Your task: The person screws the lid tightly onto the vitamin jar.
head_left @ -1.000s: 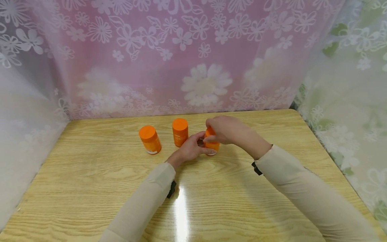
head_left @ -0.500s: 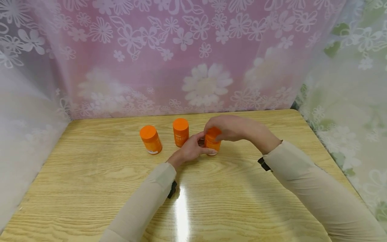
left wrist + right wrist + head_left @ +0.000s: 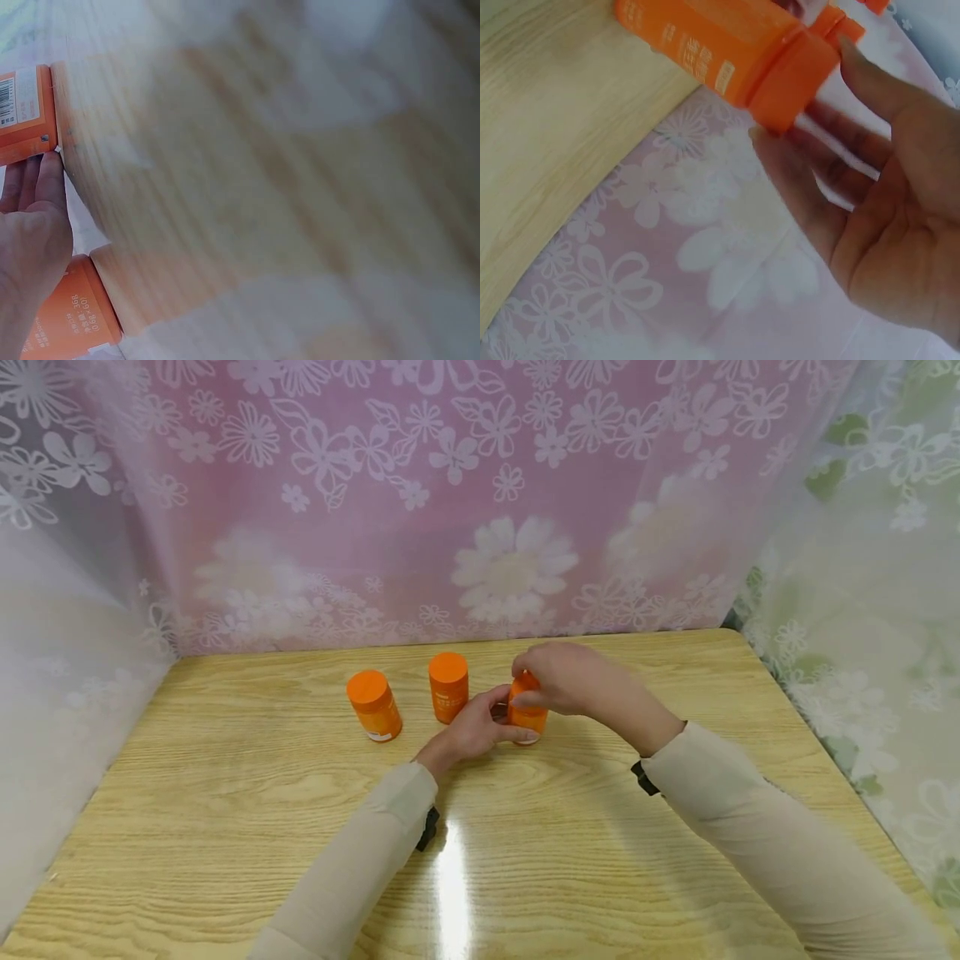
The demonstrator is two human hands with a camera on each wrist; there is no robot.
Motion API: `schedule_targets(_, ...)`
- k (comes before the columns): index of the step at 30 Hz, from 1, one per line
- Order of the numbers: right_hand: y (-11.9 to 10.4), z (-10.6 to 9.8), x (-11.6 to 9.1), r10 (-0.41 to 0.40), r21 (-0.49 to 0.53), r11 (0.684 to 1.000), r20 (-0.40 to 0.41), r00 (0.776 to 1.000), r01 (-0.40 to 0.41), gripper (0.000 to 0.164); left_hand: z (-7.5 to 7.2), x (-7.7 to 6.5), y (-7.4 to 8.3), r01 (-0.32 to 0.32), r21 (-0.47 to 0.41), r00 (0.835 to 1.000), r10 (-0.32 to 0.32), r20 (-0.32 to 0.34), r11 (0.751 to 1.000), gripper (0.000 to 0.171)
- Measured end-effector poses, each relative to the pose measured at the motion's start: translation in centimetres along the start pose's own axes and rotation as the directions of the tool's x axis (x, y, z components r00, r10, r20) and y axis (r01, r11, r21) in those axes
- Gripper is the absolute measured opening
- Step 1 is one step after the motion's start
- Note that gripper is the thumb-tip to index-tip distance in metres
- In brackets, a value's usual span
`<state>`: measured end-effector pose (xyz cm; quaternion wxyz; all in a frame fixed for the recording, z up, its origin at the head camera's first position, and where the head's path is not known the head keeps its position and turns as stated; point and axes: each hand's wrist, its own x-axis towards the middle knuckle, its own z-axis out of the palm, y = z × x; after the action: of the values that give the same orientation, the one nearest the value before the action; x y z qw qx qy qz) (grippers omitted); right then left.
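Observation:
Three orange plastic jars with orange lids stand on the wooden table. My left hand (image 3: 478, 727) holds the rightmost jar (image 3: 528, 720) low on its body, thumb on the near side. In the left wrist view its fingers reach that jar's barcode side (image 3: 21, 112). My right hand (image 3: 566, 681) comes over the top, its fingertips round the jar's lid (image 3: 793, 79). The lid sits on the jar. Just left of the held jar is the middle jar (image 3: 448, 689), partly behind my left hand; farther left stands the third jar (image 3: 373, 706).
The wooden table (image 3: 262, 827) reaches back to a pink flowered curtain (image 3: 420, 543). Another pale floral curtain (image 3: 862, 652) hangs along the right side. Beige sleeves cover both forearms, with a black strap at each wrist.
My right wrist swung out to the right half a second ago and has turned back, the fingers staying at the lid. My left hand and the jars stay in place.

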<state>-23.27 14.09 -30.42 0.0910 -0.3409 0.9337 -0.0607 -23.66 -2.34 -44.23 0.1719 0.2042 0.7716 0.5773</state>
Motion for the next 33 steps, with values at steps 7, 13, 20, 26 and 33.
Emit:
schedule_targets(7, -0.6, 0.9, 0.2, 0.16, -0.052, 0.985, -0.063, 0.985, -0.163, 0.04, 0.0, -0.1, 0.0, -0.011, -0.026, 1.0, 0.011, 0.009, 1.0, 0.042)
schedule_targets(13, -0.1, 0.8, 0.2, 0.177, -0.075, 0.981, -0.011, 0.984, -0.178, 0.045, 0.0, -0.2, -0.1, 0.014, -0.041, 1.0, -0.014, 0.006, 0.999, 0.048)
schedule_targets(20, 1.7, -1.3, -0.7, -0.1, 0.048, 0.994, 0.144, 0.984, 0.094, 0.049, -0.1, -0.1, 0.0, 0.013, 0.021, 1.0, -0.013, -0.002, 1.0, 0.055)
schedule_targets(26, 1.8, -1.4, -0.6, -0.241, 0.144, 0.965, 0.178, 0.954, 0.217, 0.042, -0.1, -0.1, 0.1, 0.017, 0.021, 1.0, -0.018, 0.006, 1.0, 0.058)
schedule_targets(33, 1.3, -0.6, 0.0, -0.175, 0.098, 0.982, 0.123, 0.977, 0.163, 0.036, -0.1, 0.0, 0.0, 0.002, 0.025, 1.0, -0.001, -0.002, 1.0, 0.056)
